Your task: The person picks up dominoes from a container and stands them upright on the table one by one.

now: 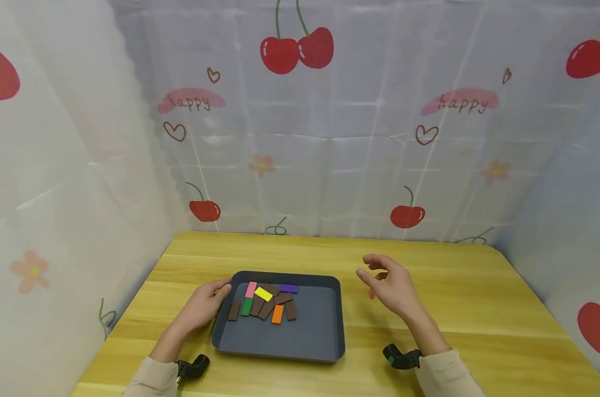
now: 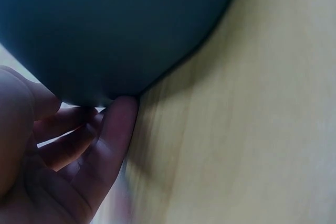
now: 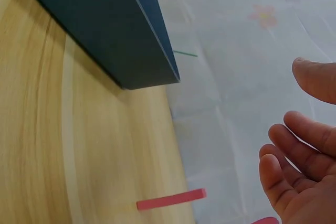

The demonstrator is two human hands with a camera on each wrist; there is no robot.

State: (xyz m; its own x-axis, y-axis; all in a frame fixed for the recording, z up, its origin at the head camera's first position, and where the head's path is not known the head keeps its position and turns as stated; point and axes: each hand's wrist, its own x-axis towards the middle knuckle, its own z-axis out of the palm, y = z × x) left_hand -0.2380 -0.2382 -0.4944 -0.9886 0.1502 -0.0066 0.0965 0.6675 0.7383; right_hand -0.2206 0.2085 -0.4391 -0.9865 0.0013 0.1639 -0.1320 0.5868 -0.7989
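A dark grey rectangular tray (image 1: pixel 314 331) sits on the table. Its left part holds several small flat blocks: brown ones, a pink block (image 1: pixel 250 289), a yellow block (image 1: pixel 263 294), a green block (image 1: pixel 247 306), an orange block (image 1: pixel 277 314) and a purple block (image 1: pixel 288 288). My left hand (image 1: pixel 203 303) holds the tray's left rim, fingers against the outer wall (image 2: pixel 105 51). Right of the tray, my right hand (image 1: pixel 394 284) is raised over the table, fingers loosely bent and holding nothing. A slim red block (image 3: pixel 170 199) shows near it; whether it touches the table, I cannot tell.
The light wooden table (image 1: pixel 458 309) extends on both sides of the tray. A white curtain (image 1: pixel 329 182) printed with cherries, hearts and flowers stands behind it and along the sides. Each wrist wears a black camera, such as the right wrist camera (image 1: pixel 399 357).
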